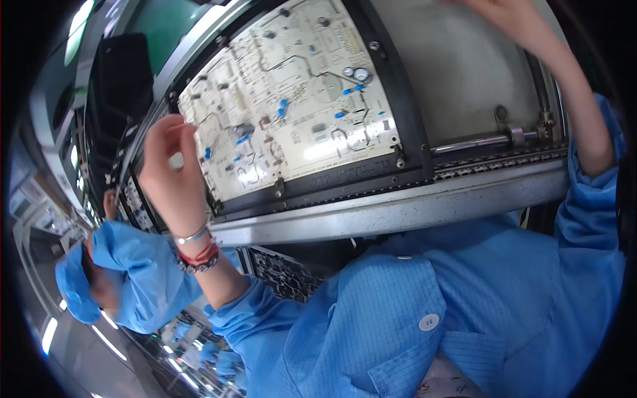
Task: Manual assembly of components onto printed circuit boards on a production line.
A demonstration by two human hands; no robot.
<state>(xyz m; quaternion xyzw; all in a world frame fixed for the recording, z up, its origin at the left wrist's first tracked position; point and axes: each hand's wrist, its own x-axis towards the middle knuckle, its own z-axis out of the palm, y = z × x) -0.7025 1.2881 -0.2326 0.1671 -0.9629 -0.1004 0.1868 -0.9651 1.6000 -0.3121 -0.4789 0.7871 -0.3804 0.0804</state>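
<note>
A pale circuit board with blue, black and silver components lies in a black frame in front of me. My left hand is over the board's left edge, its thumb and fingers curled together in a pinch. Whatever may be between those fingertips is too small to make out. On the wrist are a metal bangle, a red cord and a dark beaded bracelet. My right hand reaches to the far right, past the frame. Its fingers are cut off by the picture's upper edge, so their state is hidden.
A metal rail and a chain run along the near side of the conveyor. At the right are a metal rod and a grey surface. A co-worker in blue stands at the left. Below the rail sits a dark patterned panel.
</note>
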